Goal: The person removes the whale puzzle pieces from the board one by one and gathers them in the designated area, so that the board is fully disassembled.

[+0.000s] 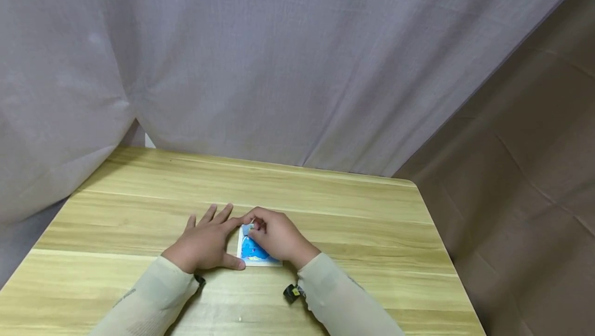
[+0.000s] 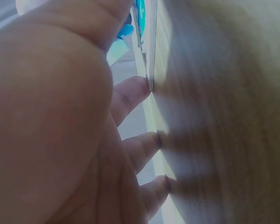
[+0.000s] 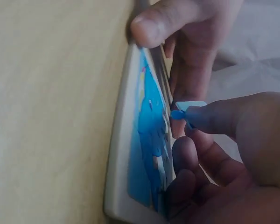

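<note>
A small flat puzzle board (image 1: 254, 251) with a blue picture and a pale rim lies on the table. My left hand (image 1: 206, 244) is spread beside its left side, the thumb at the near corner and the index finger at the far one. In the left wrist view, a fingertip touches the end of the board's edge (image 2: 151, 60). Over the board's far part, my right hand (image 1: 282, 238) pinches a light-blue puzzle piece (image 3: 191, 104) between thumb and index finger. The right wrist view has the piece raised off the board's surface, its other fingers curled close to the picture.
The wood-grain table (image 1: 362, 222) extends around both hands. A grey curtain (image 1: 279, 67) hangs along its back edge, and a brown cloth (image 1: 520, 181) hangs to the right. Black wrist devices (image 1: 292, 293) sit at the sleeve cuffs.
</note>
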The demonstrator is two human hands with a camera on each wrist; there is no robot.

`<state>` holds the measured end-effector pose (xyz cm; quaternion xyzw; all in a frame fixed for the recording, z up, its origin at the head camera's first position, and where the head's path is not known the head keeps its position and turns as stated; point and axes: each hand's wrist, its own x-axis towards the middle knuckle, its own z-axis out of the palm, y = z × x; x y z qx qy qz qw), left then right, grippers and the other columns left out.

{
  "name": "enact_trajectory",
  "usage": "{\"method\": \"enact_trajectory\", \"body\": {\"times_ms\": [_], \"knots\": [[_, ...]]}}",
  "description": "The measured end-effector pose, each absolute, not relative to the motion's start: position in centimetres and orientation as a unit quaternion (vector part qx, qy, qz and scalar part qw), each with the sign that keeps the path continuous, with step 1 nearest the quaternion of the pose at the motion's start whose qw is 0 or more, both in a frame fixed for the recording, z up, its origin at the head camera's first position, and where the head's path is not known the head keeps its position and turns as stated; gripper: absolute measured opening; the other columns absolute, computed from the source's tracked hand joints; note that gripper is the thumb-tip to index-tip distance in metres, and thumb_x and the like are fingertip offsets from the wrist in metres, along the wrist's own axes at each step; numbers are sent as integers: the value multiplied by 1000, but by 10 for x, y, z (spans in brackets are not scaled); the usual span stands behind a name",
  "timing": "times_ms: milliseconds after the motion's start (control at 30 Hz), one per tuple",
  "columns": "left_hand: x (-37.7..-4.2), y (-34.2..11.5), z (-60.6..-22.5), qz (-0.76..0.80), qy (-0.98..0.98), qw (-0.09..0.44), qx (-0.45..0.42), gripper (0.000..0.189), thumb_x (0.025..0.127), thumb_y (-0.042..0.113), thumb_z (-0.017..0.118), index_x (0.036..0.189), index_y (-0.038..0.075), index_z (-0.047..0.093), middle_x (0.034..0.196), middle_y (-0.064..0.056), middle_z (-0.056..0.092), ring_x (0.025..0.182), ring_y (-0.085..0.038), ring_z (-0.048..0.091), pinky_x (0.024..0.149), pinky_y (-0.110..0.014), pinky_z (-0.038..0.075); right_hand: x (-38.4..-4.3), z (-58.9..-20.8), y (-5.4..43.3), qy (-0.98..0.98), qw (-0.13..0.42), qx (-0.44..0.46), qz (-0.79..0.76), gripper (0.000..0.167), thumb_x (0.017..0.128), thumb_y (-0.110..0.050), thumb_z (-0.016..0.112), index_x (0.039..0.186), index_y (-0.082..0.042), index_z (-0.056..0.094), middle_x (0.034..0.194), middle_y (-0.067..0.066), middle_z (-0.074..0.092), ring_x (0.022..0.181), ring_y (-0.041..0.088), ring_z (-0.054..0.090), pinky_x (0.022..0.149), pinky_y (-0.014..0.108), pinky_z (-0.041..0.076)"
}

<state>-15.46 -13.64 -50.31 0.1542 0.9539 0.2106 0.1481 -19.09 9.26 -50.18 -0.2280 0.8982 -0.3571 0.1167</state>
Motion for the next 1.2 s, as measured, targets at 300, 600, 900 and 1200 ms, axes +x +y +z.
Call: {"method": "enact_trajectory", "body": {"times_ms": [300,600,900,1200], "knots": [[-153,-136,-502,212,954,146,154,117,75,79,91,173,34,46,188,-15,24,172,-57,16,125,-93,12,-197,-496,117,893,102,-187,-396,21,111,-22,74,129,-27,83,100,-12,74,88,11,66,81,29,57],[-153,-135,-502,218,953,149,148,118,74,78,92,173,34,46,188,-14,24,172,-57,15,125,-92,10,-218,-498,153,892,74,-120,-429,30,109,-17,76,139,-14,77,107,-2,74,89,16,69,74,27,60],[-153,-135,-502,224,951,155,147,118,74,76,93,174,34,45,189,-13,22,173,-56,13,126,-92,8,-236,-507,178,886,46,-45,-460,18,105,-11,78,123,-13,79,105,5,75,84,18,72,74,33,65],[-153,-135,-501,226,951,152,149,118,74,76,93,174,34,45,189,-13,23,173,-56,13,126,-92,8,-251,-507,190,885,44,-1,-464,13,104,-11,77,117,-10,81,93,7,77,73,21,73,68,32,61]]}}
